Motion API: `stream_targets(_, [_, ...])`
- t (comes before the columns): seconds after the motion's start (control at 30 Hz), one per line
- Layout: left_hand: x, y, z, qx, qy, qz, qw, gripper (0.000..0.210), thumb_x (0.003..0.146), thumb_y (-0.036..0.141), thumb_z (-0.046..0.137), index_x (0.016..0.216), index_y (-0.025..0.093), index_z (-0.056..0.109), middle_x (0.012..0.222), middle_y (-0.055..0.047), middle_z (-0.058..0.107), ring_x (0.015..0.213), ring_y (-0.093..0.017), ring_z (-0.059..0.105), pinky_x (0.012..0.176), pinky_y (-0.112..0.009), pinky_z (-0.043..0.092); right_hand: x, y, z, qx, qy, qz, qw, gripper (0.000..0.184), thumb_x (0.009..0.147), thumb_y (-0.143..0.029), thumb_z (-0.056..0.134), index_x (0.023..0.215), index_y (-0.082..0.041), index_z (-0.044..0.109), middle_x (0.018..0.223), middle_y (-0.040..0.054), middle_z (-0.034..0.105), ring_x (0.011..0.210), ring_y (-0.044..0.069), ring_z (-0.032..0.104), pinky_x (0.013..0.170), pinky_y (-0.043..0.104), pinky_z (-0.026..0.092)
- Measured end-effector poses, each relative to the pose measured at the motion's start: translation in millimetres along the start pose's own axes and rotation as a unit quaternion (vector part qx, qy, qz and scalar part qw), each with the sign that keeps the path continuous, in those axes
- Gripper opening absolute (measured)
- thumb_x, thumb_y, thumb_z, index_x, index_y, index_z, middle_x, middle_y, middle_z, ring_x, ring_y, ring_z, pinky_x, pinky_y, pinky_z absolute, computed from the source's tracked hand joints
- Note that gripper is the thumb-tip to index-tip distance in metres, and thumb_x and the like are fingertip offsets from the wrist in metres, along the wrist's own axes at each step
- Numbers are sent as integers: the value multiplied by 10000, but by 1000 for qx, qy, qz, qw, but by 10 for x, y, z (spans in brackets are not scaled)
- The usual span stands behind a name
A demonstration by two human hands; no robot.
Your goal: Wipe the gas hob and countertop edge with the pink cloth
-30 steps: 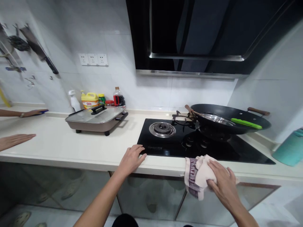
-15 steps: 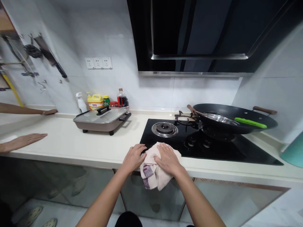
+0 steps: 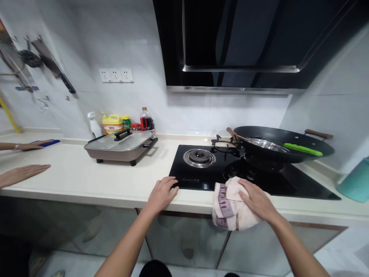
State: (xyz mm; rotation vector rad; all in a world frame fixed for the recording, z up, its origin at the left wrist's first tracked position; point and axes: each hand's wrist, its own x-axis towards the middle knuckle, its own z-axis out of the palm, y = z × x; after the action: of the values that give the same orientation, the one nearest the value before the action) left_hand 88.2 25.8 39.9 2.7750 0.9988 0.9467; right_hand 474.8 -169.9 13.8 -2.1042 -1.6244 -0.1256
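Observation:
My right hand (image 3: 256,200) is pressed on a pale pink towel (image 3: 235,207) with a purple patterned band. The bunched towel covers the front edge of the black gas stove (image 3: 201,183) and hangs over the counter's front. My left hand (image 3: 162,192) rests on the counter at the stove's front left corner, fingers stretched out and holding nothing. Behind it on the glass is the uncovered left burner (image 3: 199,158). The control knobs are just behind the towel.
A large wok (image 3: 288,150) with a green-handled utensil (image 3: 302,149) stands at right. An electric pan (image 3: 121,148) with a glass lid sits on the left counter (image 3: 69,169), bottles behind it. Far left, another person's hand (image 3: 42,144) holds a blue cloth (image 3: 50,142). A range hood (image 3: 230,46) hangs above.
My right hand has slid the towel to the right along the stove's front edge, away from my left hand, which stays put. The other person's far hand now shows a blue cloth.

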Motion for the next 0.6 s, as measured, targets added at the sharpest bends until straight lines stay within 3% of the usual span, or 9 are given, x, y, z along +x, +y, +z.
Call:
stream_targets(0.1, [-2, -1, 15, 2, 9, 7, 1000, 280, 979, 297, 587, 1197, 225, 746, 1331, -101, 720, 1239, -282, 664, 1038, -472, 530, -82, 520, -152, -10, 33, 60, 998, 590, 963, -477, 356, 1413, -157, 566, 1414, 144, 651, 1296, 290, 608, 1130, 446, 446])
stream_targets(0.2, [-5, 14, 15, 11, 13, 11, 1000, 273, 981, 293, 586, 1196, 226, 741, 1316, -98, 726, 1234, -273, 664, 1035, -459, 528, -44, 774, -296, -58, 47, 112, 991, 563, 959, -402, 318, 1335, -118, 626, 1357, 192, 663, 1295, 329, 595, 1114, 476, 444])
stream_targets(0.3, [-3, 33, 3, 18, 11, 11, 1000, 275, 989, 295, 576, 1200, 220, 736, 1319, -103, 723, 1237, -268, 661, 1029, -451, 528, 59, 654, -345, -141, 74, 225, 961, 555, 970, -401, 310, 1259, -118, 690, 1351, 253, 625, 1251, 415, 583, 1048, 582, 442])
stream_targets(0.37, [-1, 43, -3, 21, 8, 10, 1000, 276, 989, 297, 573, 1197, 218, 736, 1318, -106, 723, 1237, -267, 660, 1029, -449, 527, 117, 434, -296, -161, 61, 247, 954, 563, 984, -424, 303, 1217, -115, 711, 1314, 269, 627, 1205, 432, 588, 995, 596, 453])
stream_targets(0.43, [1, 49, -8, 21, 8, 9, 1000, 277, 987, 298, 573, 1196, 218, 737, 1317, -108, 723, 1235, -268, 660, 1034, -452, 525, 135, 195, -196, -151, 30, 210, 966, 599, 998, -469, 297, 1262, -100, 688, 1285, 255, 648, 1217, 408, 585, 1003, 555, 458])
stream_targets(0.5, [0, 54, -13, 19, 7, 8, 1000, 279, 987, 297, 572, 1198, 218, 737, 1320, -109, 721, 1236, -270, 660, 1036, -456, 525, 103, -4, -82, -129, 16, 147, 981, 686, 1004, -555, 303, 1430, -94, 580, 1347, 229, 638, 1290, 373, 558, 1062, 513, 437])
stream_targets(0.6, [-2, 60, -23, 18, 4, 3, 1000, 278, 989, 296, 569, 1197, 221, 737, 1327, -108, 717, 1244, -273, 657, 1042, -464, 521, 12, -167, 36, -105, 0, 40, 994, 759, 996, -655, 316, 1586, -190, 427, 1506, 181, 555, 1433, 351, 461, 1148, 523, 365])
